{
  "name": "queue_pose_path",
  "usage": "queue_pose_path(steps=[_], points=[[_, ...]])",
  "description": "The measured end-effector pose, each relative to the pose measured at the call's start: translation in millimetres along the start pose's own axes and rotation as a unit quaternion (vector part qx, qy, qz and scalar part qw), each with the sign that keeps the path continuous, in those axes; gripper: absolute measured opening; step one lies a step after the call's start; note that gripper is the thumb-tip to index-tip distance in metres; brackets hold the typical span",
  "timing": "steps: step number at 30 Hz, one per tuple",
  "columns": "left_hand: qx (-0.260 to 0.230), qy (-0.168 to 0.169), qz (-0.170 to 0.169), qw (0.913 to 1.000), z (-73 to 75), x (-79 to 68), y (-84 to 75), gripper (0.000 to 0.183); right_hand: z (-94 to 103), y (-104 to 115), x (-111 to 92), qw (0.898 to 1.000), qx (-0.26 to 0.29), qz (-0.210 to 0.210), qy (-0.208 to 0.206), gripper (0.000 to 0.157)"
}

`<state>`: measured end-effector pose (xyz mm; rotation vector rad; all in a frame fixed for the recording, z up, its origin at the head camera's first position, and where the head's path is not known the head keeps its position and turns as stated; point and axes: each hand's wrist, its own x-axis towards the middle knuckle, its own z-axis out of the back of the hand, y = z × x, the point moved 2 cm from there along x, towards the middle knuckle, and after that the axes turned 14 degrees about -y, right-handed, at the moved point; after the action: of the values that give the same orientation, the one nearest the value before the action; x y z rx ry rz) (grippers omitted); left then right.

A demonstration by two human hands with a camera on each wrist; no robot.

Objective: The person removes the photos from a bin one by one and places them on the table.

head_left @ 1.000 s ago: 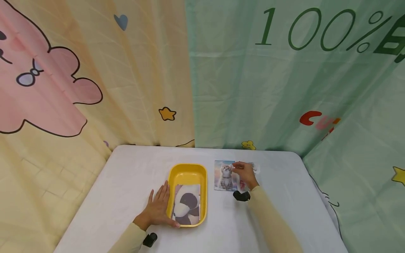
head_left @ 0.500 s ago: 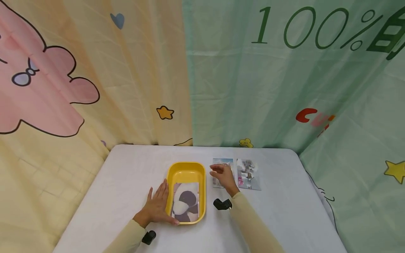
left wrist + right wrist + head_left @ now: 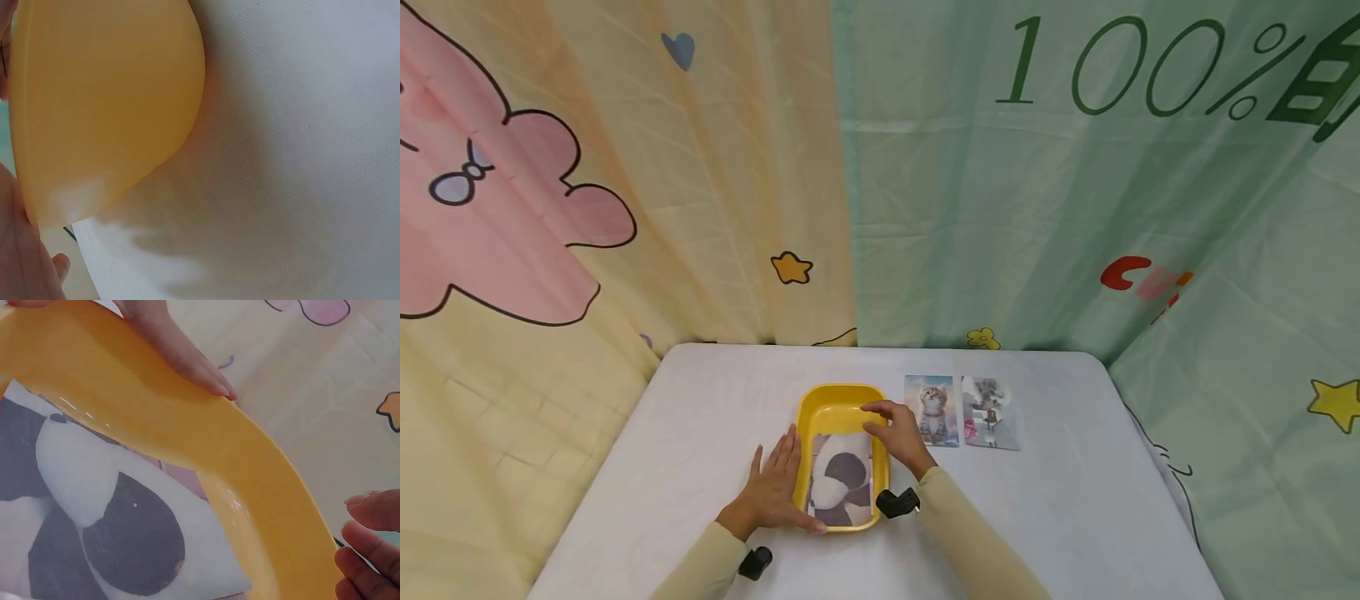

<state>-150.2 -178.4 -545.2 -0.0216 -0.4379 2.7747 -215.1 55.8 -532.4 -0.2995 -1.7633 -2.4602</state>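
A yellow tray stands on the table with a picture card, printed in dark grey and white, lying flat in its near part. My left hand rests against the tray's left side, fingers straight along the rim and thumb at the near edge. Over the tray's right rim hovers my right hand, fingers slightly bent. In the right wrist view that hand shows thumb and fingers apart, with nothing visible between them. The tray's outer wall fills much of the left wrist view.
Right of the tray, a kitten card and a second picture card with a pink flower lie side by side on the white table. Printed curtains hang behind and beside the table.
My right hand has moved left from above the kitten card to the tray's right rim, uncovering both cards. The left hand and tray have stayed put; the head view shifted slightly.
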Motion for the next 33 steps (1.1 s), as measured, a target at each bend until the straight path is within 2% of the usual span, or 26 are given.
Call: queue_pose_path(steps=[5,11,16,23,28,33], points=[[0.002,0.004,0.006,1.0,-0.2,0.3,0.1,0.151,-14.0,4.3,-2.9,1.0,-0.003,-0.009,0.021,0.025],[0.007,0.012,0.013,0.9998,-0.3,0.8,-0.7,0.149,-33.3,6.8,-5.7,1.0,-0.004,-0.018,0.022,0.024],[0.007,0.012,0.008,0.9999,1.4,0.2,-1.6,0.147,-47.5,5.4,-9.1,0.998,-0.02,-0.047,0.026,0.024],[0.006,0.001,0.002,1.0,2.7,1.0,-1.5,0.148,-62.6,-3.2,-11.6,0.992,-0.098,-0.059,0.042,0.028],[0.005,0.001,0.001,1.0,1.2,1.1,-0.6,0.15,-67.6,-4.8,-14.5,0.981,-0.174,-0.074,0.047,0.03],[0.004,0.001,0.003,1.0,0.7,0.7,0.1,0.151,-67.8,-0.4,-16.9,0.975,-0.2,-0.066,0.07,0.031]])
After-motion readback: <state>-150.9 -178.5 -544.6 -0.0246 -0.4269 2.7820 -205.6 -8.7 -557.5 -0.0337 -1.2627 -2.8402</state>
